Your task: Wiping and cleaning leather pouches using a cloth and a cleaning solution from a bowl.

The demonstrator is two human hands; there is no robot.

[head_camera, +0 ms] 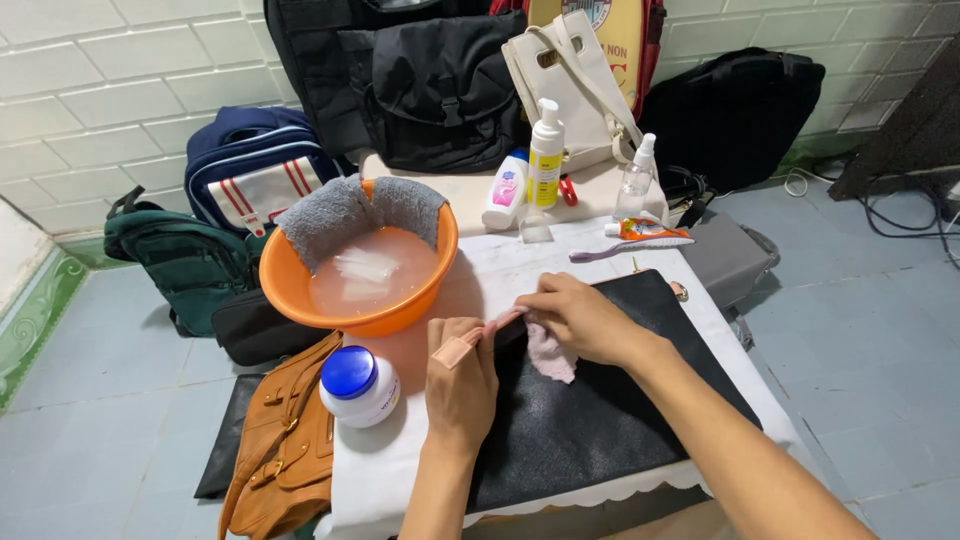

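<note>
flat bag (600, 420) lies on the table (400, 470), under both hands. left hand (460, 385) rests on the bag's left edge; right hand (580, 318) just right of it, pressing a small cloth (548, 352) onto the bag. jar (358, 386) stands just left of the left hand. basin (360, 275) behind the jar, a towel (360, 210) over its far rim. bottles (530, 170) stand behind the hands, toothbrush (625, 248) lying between. satchel (285, 450) hangs left of the table.
</note>
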